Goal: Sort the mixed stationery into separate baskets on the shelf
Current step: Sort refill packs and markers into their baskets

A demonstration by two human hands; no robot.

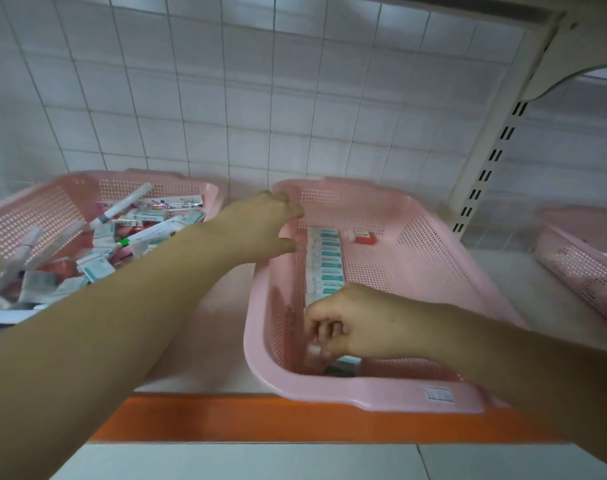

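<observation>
A pink perforated basket (433,237) stands mid-shelf with a neat row of white-and-teal boxes (326,261) along its left wall and a small red box (364,237) at the back. My left hand (264,226) grips the far-left rim of this basket. Inside the near-left corner, my right hand (343,320) has its fingers closed on a small white-and-teal box (347,362), which is partly hidden. To the left, another pink basket (70,199) holds a jumble of mixed stationery (122,233): markers, pens and small boxes.
A third pink basket (579,258) sits at the right edge. The shelf has an orange front strip (260,420), a white tiled back wall and a slotted upright post (485,168) with a bracket above right.
</observation>
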